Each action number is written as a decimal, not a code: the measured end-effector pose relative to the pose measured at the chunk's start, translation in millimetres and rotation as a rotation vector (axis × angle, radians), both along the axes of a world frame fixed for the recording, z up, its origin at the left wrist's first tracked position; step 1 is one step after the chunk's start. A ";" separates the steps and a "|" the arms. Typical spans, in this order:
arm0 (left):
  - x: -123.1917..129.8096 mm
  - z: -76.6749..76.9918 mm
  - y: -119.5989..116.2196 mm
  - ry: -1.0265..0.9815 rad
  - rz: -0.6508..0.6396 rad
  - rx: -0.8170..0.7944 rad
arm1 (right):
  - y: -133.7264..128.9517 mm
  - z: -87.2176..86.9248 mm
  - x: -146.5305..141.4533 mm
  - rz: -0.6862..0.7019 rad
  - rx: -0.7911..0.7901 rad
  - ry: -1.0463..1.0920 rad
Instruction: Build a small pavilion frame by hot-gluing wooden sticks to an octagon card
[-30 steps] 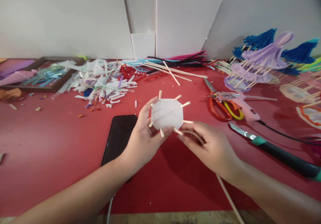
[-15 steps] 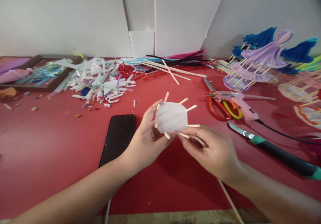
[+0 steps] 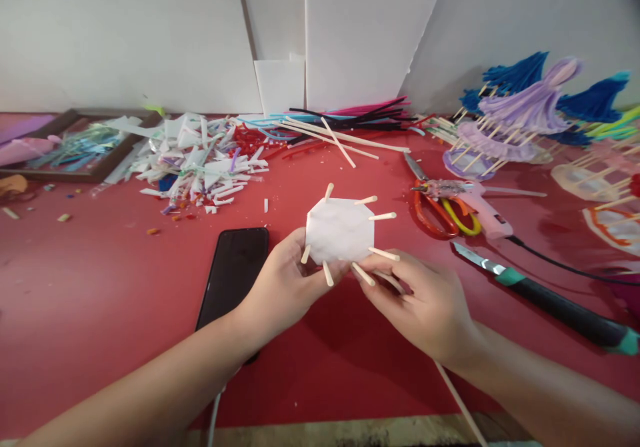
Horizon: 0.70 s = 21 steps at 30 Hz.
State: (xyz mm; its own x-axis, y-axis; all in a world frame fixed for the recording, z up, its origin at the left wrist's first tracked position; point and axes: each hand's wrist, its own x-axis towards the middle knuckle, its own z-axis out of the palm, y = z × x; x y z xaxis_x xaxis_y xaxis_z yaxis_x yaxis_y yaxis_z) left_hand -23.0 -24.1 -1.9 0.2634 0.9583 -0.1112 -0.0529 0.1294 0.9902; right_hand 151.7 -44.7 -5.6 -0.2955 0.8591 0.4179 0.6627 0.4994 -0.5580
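Between my hands is a white many-sided foam board piece (image 3: 340, 230) with several short wooden sticks (image 3: 383, 216) standing out around its edge. My left hand (image 3: 285, 277) grips it from the left and below, its thumb along the lower edge. At the lower right edge, the fingers of my right hand (image 3: 425, 300) pinch a pale, thin pipe cleaner (image 3: 390, 279) close against the sticks. A long pale strand (image 3: 460, 403), apparently the same pipe cleaner, hangs below my right wrist toward the table edge. The fingertips behind the foam piece are hidden.
A black phone (image 3: 234, 270) lies left of my hands. To the right are a pink glue gun (image 3: 487, 213), orange-handled pliers (image 3: 433, 210) and a utility knife (image 3: 550, 300) with its blade out. White scraps (image 3: 200, 160) and pipe cleaners (image 3: 350, 123) lie behind; small carousel-like models (image 3: 530, 110) stand at right.
The foam piece has tilted and turned slightly, showing its face more squarely. My left fingers have come down from its upper left edge. My right hand keeps pinching near the lower edge.
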 end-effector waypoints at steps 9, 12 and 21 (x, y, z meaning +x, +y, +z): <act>1.3 0.7 -1.4 -0.055 0.055 0.098 | -1.8 0.3 0.3 -0.003 -0.049 0.040; 1.2 2.8 -0.4 -0.043 0.153 0.082 | -1.4 -1.1 0.5 -0.057 -0.185 0.140; -4.2 2.4 2.8 0.130 0.140 0.102 | 3.2 9.3 14.4 0.000 -0.852 0.608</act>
